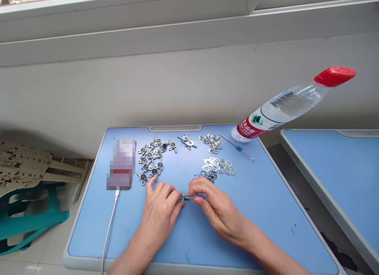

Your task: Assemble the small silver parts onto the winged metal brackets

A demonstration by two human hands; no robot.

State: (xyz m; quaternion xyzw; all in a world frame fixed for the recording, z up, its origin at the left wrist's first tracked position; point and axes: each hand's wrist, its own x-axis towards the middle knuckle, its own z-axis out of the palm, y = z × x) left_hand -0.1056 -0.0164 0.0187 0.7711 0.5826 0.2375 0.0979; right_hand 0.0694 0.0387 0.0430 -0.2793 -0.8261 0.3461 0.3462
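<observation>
My left hand [162,202] is closed, thumb and forefinger pinching a small metal fitting [185,197] just above the blue table. Facing it, my right hand [214,204] is closed around a clear, purplish handle [201,195], which looks like a small screwdriver's; its tip is at or near the fitting, and I cannot tell whether they touch. Similar metal fittings with round black centres [150,155] lie in a cluster beyond my left hand. Dark rubber rings [211,175] sit just past my right hand, beside flat metal plates [219,165].
Small metal pieces with round heads [211,141] lie at the back, near a thin screwdriver [238,148] and a water bottle [266,116]. Some fittings [187,141] lie apart. A phone [122,164] with a white cable [110,223] is at left. Another table [340,168] stands right.
</observation>
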